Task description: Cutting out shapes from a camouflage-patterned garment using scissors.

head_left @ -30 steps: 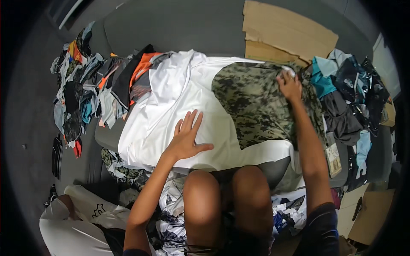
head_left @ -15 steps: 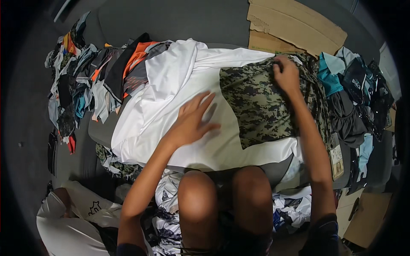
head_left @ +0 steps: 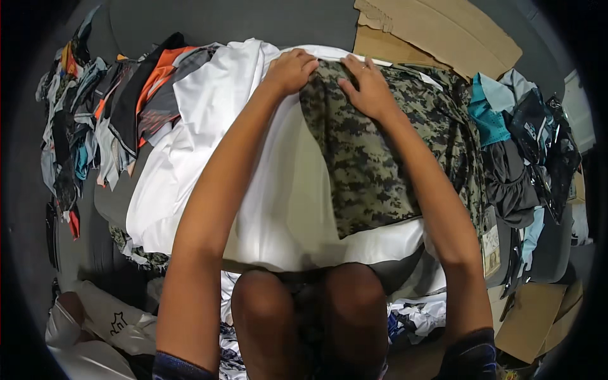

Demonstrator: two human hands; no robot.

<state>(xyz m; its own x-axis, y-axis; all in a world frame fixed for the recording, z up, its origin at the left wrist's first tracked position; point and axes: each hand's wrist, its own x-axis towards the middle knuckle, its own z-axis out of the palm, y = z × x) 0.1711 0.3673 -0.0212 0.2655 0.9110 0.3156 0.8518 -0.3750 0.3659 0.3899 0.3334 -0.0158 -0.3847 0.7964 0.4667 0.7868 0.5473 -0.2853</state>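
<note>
White cloth (head_left: 196,139) is spread over a dark padded surface before my knees. On top of it, toward the right, lies a piece of green-and-black digital camouflage fabric (head_left: 373,177). At that fabric's far left corner is my left hand (head_left: 291,73), its fingers closed on the edge. Just to the right, my right hand (head_left: 372,92) rests on the camouflage fabric near its far edge, thumb and fingers apart. The white cloth is bunched into folds left of my left hand.
Orange, black and grey cloth pieces (head_left: 152,88) are heaped at the left. Torn cardboard (head_left: 443,31) stands at the back right. Teal cloth (head_left: 491,117) and dark plastic packaging (head_left: 557,164) lie at the right. White scraps (head_left: 427,313) sit below, beside my knees.
My left hand has moved away from me and closed on the camouflage fabric's far left corner. My right hand has shifted left along the far edge.
</note>
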